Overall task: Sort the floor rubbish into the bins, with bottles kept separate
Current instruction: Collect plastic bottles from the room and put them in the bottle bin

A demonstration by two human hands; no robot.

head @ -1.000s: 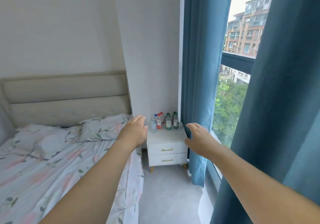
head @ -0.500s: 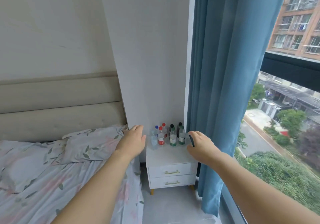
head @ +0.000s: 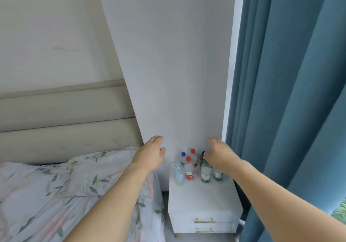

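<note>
Neither grip holds anything: left hand [head: 149, 154] and right hand [head: 219, 154] reach, fingers relaxed, over bottles [head: 189, 168] on the surface [head: 202, 196]; no bins visible, sorting seemingly unstarted.

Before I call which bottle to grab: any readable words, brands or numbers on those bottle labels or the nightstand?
No text can be read in the head view.
Red-labelled bottle: print too blurred to read.
Green-labelled bottle: print too blurred to read.
Bottle partly behind the right hand: label too small to read.
Blue-capped bottle: label illegible.
Nightstand: no marking shows.
</note>
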